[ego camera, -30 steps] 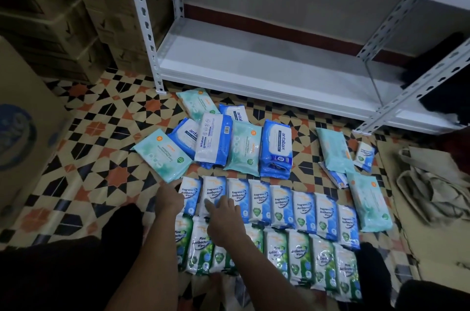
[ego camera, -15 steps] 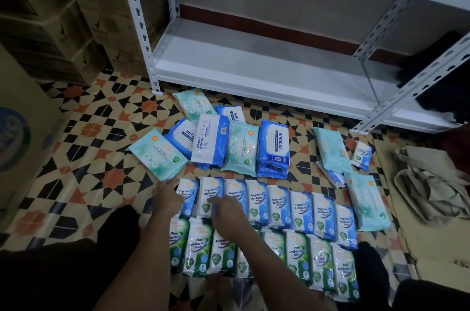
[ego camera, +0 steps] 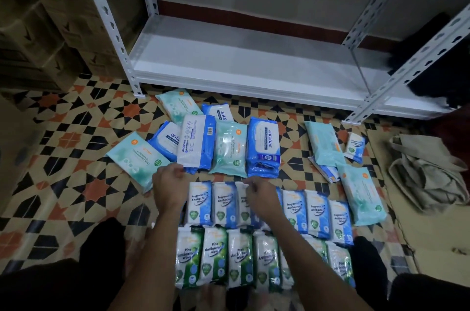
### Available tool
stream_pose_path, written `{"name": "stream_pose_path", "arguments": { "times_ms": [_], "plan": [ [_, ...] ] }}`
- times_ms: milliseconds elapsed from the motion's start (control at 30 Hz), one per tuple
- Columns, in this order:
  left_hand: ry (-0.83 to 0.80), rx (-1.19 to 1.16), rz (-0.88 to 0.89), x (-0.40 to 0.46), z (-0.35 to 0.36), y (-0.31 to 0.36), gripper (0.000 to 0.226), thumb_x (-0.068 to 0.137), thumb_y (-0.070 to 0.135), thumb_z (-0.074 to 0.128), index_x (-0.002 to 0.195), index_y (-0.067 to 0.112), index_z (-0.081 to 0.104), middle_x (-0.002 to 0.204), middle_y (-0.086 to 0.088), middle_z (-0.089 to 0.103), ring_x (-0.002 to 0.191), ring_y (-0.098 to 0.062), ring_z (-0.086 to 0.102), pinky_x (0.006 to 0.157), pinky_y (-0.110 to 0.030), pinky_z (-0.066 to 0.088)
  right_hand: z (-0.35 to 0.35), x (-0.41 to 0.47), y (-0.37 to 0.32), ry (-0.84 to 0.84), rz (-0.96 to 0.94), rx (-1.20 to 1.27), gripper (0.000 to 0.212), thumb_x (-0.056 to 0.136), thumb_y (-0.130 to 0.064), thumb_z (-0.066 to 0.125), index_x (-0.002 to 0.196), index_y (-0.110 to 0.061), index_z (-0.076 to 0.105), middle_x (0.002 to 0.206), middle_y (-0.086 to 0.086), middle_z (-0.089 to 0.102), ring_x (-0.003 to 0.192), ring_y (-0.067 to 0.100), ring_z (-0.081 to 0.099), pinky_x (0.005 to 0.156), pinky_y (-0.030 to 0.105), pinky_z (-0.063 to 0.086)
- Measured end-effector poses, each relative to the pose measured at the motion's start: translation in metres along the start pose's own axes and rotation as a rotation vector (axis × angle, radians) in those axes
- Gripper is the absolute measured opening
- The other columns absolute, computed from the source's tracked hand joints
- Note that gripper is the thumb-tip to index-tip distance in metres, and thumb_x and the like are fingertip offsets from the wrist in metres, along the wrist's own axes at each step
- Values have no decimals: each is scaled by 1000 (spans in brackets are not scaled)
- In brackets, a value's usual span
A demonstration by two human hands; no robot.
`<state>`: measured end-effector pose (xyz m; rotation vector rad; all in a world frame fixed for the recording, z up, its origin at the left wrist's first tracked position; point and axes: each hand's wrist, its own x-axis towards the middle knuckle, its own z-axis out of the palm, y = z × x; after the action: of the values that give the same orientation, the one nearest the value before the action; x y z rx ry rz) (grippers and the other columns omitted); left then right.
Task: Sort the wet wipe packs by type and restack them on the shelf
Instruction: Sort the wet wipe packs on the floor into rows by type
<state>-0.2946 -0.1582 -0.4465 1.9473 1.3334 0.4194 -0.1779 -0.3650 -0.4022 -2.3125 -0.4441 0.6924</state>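
Two neat rows lie under the hands; beyond them a mixed heap (ego camera: 218, 142) awaits; shelf (ego camera: 241, 66) bare; left hand (ego camera: 169, 187) and right hand (ego camera: 260, 196) curled, grip unclear.

Both hands moved up: left hand (ego camera: 169, 187) near antabax pack (ego camera: 195, 144), right hand (ego camera: 260, 196) over blue row (ego camera: 295, 210).
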Motion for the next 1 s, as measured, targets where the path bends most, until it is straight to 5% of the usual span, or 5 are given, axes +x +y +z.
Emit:
{"name": "stream_pose_path", "arguments": {
  "times_ms": [200,333,533,833,1000],
  "plan": [
    [-294,-212,148,-21,49,69,19,94,9,64,97,27,68,105,0,65,81,-16,65,70,-30,52,-75,36,39,158,143,-9,22,98,-7,49,103,-18,68,66,-1,60,53,14,50,43,18,34],
    [-449,-171,230,-49,87,106,15,95,13,64,97,27,70,95,10,66,76,-10,64,61,-25,45,-120,55,79,248,264,-12,27,94,-8,52,112,-12,71,96,11,69,79,23,59,64,27,41],
    [-711,-134,330,-85,151,146,14,95,13,63,99,23,71,96,13,68,84,-2,64,73,-23,52,-163,80,144,421,456,22,23,92,-15,59,106,-9,75,113,21,70,109,39,63,92,36,48],
    [-808,-44,265,-103,264,207,20,90,16,66,108,25,67,106,3,68,88,-12,61,72,-26,48,-202,125,202,609,624,-25,49,90,-29,61,138,-23,51,144,16,39,135,39,34,113,52,25],
    [-767,-59,99,-107,312,228,48,82,34,78,114,26,44,121,-3,65,102,-24,64,75,-32,48,-234,161,236,499,655,109,70,84,-41,64,146,-25,36,140,17,44,128,40,45,109,53,39]
  ]
}}
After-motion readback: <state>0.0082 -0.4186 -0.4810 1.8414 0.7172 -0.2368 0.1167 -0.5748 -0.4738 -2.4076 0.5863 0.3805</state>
